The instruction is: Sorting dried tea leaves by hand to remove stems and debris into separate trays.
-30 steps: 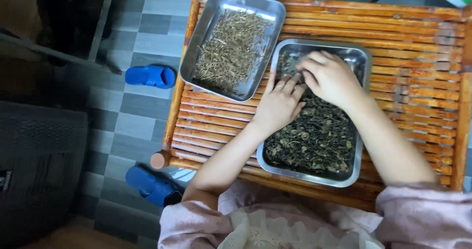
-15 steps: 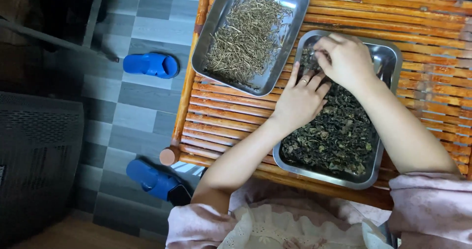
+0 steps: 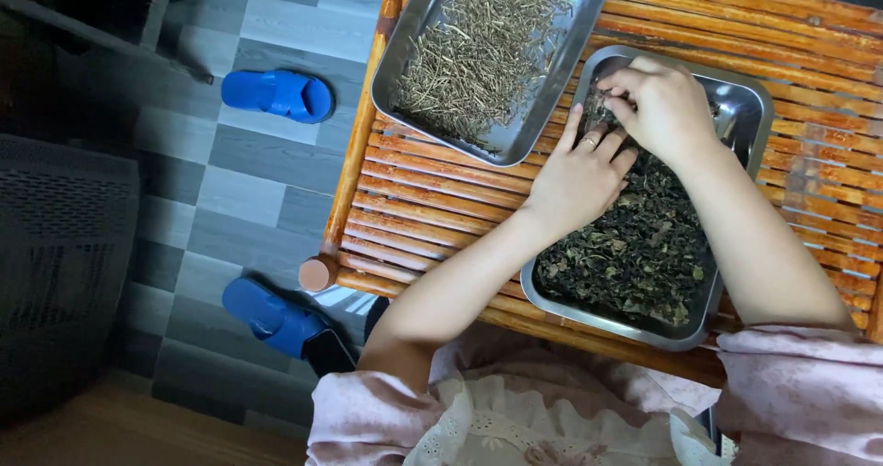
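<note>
We see the left hand (image 3: 578, 183) lying open-fingered on dark dried leaves (image 3: 635, 245) in the near steel tray (image 3: 752, 116), the right hand (image 3: 664, 107) pinching leaves just beyond it, with a tray of pale dried stems (image 3: 478, 52) just left on the bamboo bench (image 3: 414, 208).

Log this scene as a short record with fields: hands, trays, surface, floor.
left hand: rests flat on the dark leaves, fingers spread, ring on one finger
right hand: fingers curled, picking at the leaves at the far end of the tray
leaf tray: metal, holds dark dried leaves
stem tray: metal, holds pale dried stems, apart from both hands
table: slatted bamboo, bears both trays
floor: two blue slippers, grey tiles
</note>
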